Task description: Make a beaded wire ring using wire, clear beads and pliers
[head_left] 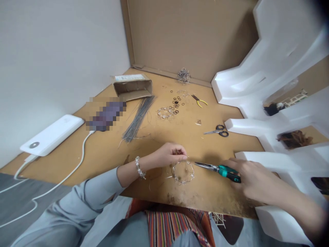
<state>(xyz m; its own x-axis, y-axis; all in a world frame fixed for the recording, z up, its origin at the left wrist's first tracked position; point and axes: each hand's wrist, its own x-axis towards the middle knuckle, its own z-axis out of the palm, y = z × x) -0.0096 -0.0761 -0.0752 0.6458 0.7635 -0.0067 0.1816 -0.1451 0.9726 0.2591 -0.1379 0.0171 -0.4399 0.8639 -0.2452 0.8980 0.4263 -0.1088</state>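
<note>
Pinched between the fingertips of my left hand is the top of a beaded wire ring, a thin loop with small clear beads that hangs over the near part of the table. My right hand is closed around the teal and black handles of needle-nose pliers. Their jaws point left, a short way to the right of the ring and apart from it. Whether the jaw tips are parted is too small to tell. A beaded bracelet circles my left wrist.
Grey wires lie bundled before an open cardboard box. Dark small rings, another beaded ring, yellow-handled pliers and scissors lie farther back. A white power bank stands left; white foam borders the right.
</note>
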